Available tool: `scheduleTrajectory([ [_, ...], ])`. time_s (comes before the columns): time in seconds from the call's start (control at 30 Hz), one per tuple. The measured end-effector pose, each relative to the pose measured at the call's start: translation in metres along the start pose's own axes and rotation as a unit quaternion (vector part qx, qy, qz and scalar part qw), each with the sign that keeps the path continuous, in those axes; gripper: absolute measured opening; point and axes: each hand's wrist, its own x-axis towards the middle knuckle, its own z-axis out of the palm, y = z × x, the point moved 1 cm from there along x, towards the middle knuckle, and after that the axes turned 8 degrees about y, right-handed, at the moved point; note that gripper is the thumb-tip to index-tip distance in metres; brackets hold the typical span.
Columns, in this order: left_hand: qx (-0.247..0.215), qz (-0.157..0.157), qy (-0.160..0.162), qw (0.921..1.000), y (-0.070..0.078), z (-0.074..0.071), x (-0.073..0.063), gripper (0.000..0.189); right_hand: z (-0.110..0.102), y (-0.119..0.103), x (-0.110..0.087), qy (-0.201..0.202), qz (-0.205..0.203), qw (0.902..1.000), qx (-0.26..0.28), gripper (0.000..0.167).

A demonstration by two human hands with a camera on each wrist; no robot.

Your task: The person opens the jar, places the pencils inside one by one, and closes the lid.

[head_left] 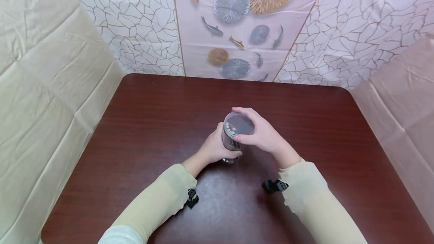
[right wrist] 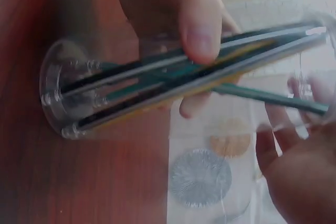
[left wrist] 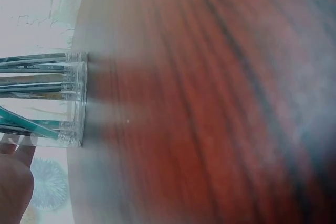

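Note:
A clear plastic cylinder [head_left: 228, 138] with several pencils [right wrist: 199, 72] inside stands roughly upright over the middle of the table. Dark, green and yellowish pencils show through its wall. My left hand [head_left: 217, 146] grips the cylinder round its body, its thumb [right wrist: 200, 38] lying across the wall in the right wrist view. At the top end, my right hand [head_left: 259, 131] holds the round, see-through top [head_left: 242, 121] between thumb and fingers. Whether that top is a loose lid, I cannot tell. The cylinder's base [left wrist: 79, 103] is near the tabletop; contact is unclear.
The dark red wooden table [head_left: 152, 123] spreads out on every side of the hands. Behind it hangs a patterned cloth [head_left: 135, 22], with plain cream drapes [head_left: 44, 86] at the left and right. Small black devices [head_left: 192, 198] sit at both wrists.

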Motion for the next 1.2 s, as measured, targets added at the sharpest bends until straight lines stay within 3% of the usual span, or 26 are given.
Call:
scheduleTrajectory([
  [0.17, -0.005, 0.004, 0.003, 1.0, 0.0, 0.001, 0.0, 0.088, 0.014, -0.006, -0.008, 0.087, 0.034, 0.9952, -0.027, 0.07],
  [0.27, -0.006, 0.007, 0.004, 1.0, 0.0, 0.002, -0.001, 0.089, 0.024, -0.014, -0.016, 0.141, 0.056, 0.9851, -0.08, 0.076],
  [0.37, -0.004, 0.007, 0.007, 0.9999, 0.0, 0.003, -0.002, 0.089, 0.028, -0.02, -0.026, 0.167, 0.054, 0.9754, -0.133, 0.083],
  [0.43, -0.001, 0.007, 0.006, 1.0, 0.0, 0.003, -0.002, 0.09, 0.026, -0.02, -0.032, 0.185, 0.037, 0.9727, -0.135, 0.081],
  [0.57, 0.005, 0.01, 0.007, 0.9999, -0.001, 0.003, -0.002, 0.091, 0.014, -0.012, -0.04, 0.211, 0.016, 0.9732, -0.09, 0.071],
  [0.67, 0.005, 0.014, 0.01, 0.9998, 0.0, 0.002, -0.002, 0.091, 0.006, -0.004, -0.035, 0.184, -0.002, 0.9809, -0.063, 0.077],
  [0.83, 0.005, 0.008, 0.002, 1.0, 0.0, 0.001, -0.003, 0.092, -0.002, 0.004, -0.014, 0.066, -0.042, 0.9968, -0.012, 0.091],
  [0.97, 0.002, 0.0, 0.002, 1.0, 0.001, 0.002, -0.002, 0.091, -0.002, 0.002, -0.002, -0.007, -0.006, 0.9999, 0.012, 0.082],
  [1.07, -0.001, -0.002, 0.004, 1.0, 0.001, 0.001, -0.002, 0.09, 0.002, -0.004, -0.002, -0.002, 0.04, 0.9992, 0.004, 0.074],
  [1.2, 0.004, 0.0, 0.007, 1.0, 0.002, 0.001, -0.001, 0.09, 0.011, -0.01, -0.008, 0.049, 0.064, 0.9964, -0.026, 0.075],
])
